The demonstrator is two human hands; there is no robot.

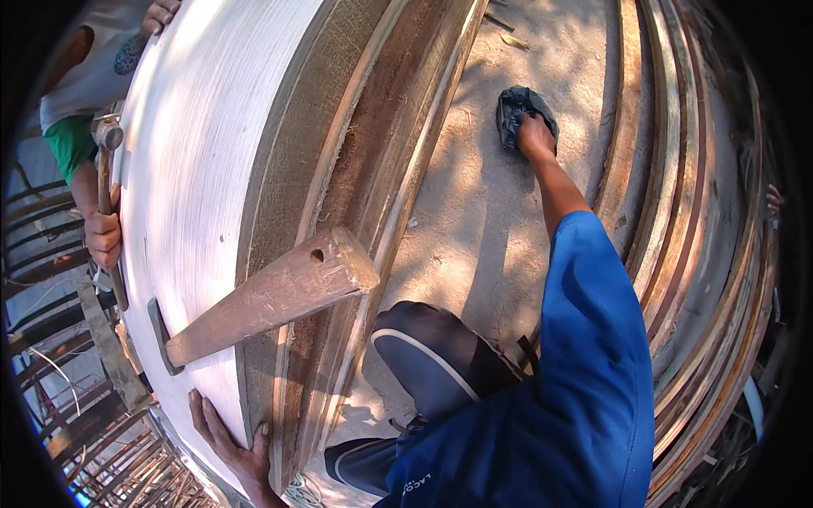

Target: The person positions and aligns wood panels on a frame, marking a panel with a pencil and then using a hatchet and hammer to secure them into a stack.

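Note:
My left hand (230, 449) lies with its fingers spread on the pale face of a wide plank (195, 195), near its lower end, the thumb by the plank's edge. On the right, my outstretched arm reaches down to a black plastic bag (511, 110) on the sandy ground. My right hand (537, 137) is at the bag's mouth, its fingers mostly hidden by the plastic. Between my hands, a tapered wooden piece (271, 298) with a hole near its thick end rises from the pale plank. Its narrow end meets a dark, flat strip (159, 335).
Across the plank, another person's hand (103, 235) grips a hammer (108, 139); a second hand (159, 15) touches the plank's far edge. More thick boards (373, 161) stand alongside it. Long curved planks (669, 169) line the right side. Slats (51, 313) fill the lower left.

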